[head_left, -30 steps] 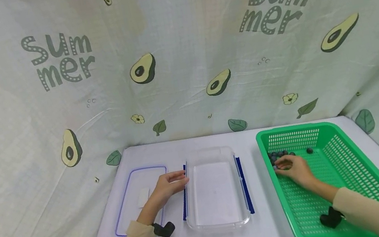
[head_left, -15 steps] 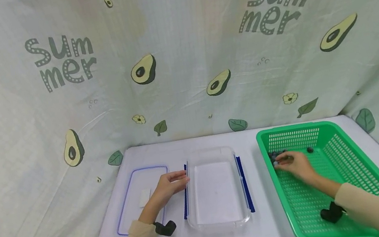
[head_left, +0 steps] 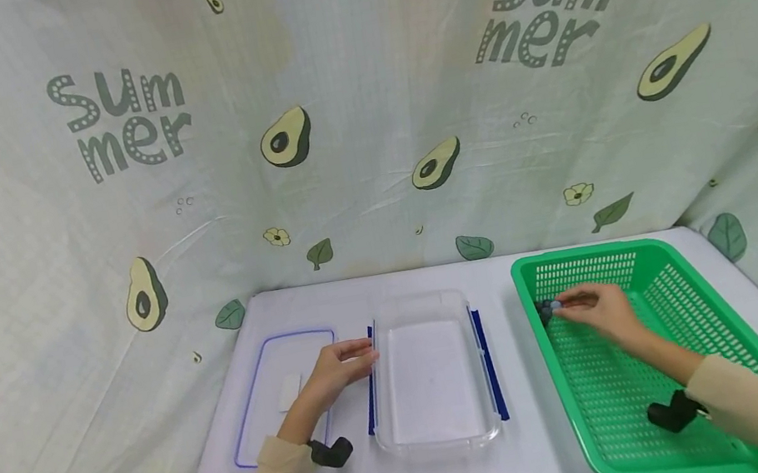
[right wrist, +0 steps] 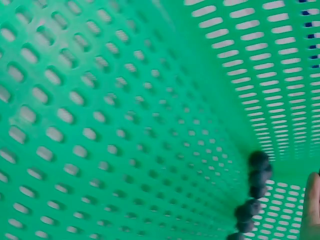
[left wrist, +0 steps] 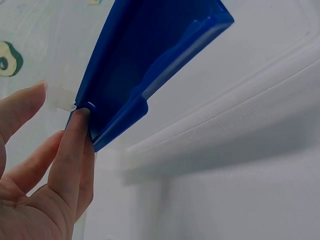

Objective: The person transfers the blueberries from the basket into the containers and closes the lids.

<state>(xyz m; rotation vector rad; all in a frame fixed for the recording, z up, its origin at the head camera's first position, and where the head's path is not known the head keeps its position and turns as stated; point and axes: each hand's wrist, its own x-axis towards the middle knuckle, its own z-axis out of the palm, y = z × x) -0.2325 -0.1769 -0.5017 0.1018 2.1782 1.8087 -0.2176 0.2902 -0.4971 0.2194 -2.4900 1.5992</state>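
Observation:
In the head view my left hand point(head_left: 338, 370) is at the left side of a clear plastic food container point(head_left: 429, 380). The left wrist view shows straight fingertips touching the container's blue side clip point(left wrist: 145, 60), with the thumb held apart. My right hand point(head_left: 603, 309) is over a green plastic basket point(head_left: 569, 406) and pinches a blueberry point(head_left: 556, 306) between thumb and fingers. Several dark blueberries point(head_left: 543, 312) lie against the basket's left wall. In the right wrist view these blueberries point(right wrist: 258, 177) show in a row, while only a sliver of the hand appears at the right edge.
A clear lid point(head_left: 260, 380) with a blue seal and a white label lies left of the container. A second blue clip point(head_left: 489, 365) hangs along the container's right side. A printed curtain point(head_left: 356, 105) stands behind the white table point(head_left: 530, 446).
My right hand has moved slightly up and to the right, and a blueberry now shows between its fingertips. The left hand stays in place at the container.

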